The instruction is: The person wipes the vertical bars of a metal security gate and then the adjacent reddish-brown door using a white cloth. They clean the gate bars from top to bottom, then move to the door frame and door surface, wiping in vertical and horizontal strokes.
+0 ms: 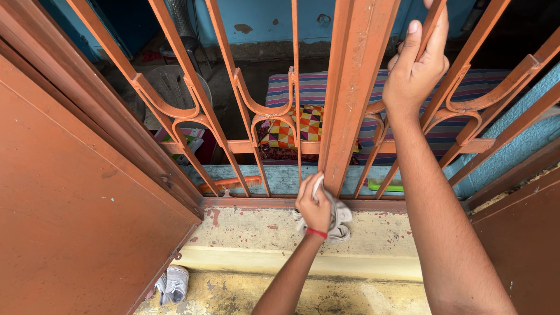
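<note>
My left hand (313, 204) presses a crumpled white cloth (339, 217) against the foot of the thick orange-brown centre post (353, 87) of a window grille. A red thread circles that wrist. My right hand (415, 65) reaches up and grips a thin slanted bar (430, 26) of the same grille, to the right of the post. The grille has curved scroll pieces and a lower rail (245, 203).
An open orange-brown shutter (70, 204) stands at the left, another (519, 245) at the right. Below the grille lies a pale, paint-spotted sill (256, 233). An orange comb (230, 183) and a green item (388, 186) lie on the ledge beyond. A grey shoe (174, 284) lies below.
</note>
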